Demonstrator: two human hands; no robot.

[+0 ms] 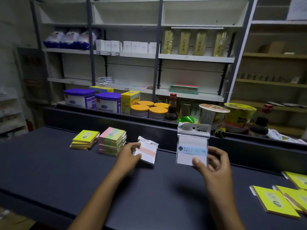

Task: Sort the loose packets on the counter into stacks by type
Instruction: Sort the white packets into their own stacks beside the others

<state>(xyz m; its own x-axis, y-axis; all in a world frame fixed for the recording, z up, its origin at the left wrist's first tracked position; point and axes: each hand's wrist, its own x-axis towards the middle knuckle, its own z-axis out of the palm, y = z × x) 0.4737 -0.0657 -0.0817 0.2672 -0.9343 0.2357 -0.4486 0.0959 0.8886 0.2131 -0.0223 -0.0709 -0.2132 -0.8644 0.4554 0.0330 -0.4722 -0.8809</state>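
Note:
My right hand (214,163) holds a white packet with a blue band (191,145) upright above the dark counter (49,171). My left hand (129,154) grips a white packet with a pink band (147,152), low over the counter. Left of it stand two stacks: pink-and-green packets (113,141) and, further left, yellow packets (85,139). Several loose yellow packets (275,202) lie at the counter's right end.
A raised ledge behind the counter carries purple-lidded tubs (79,97), a yellow box (130,102), orange-lidded tins (150,109), sauce bottles (172,107) and noodle cups (211,113). Shelving with boxed goods stands behind. A green basket (184,89) sits on a shelf.

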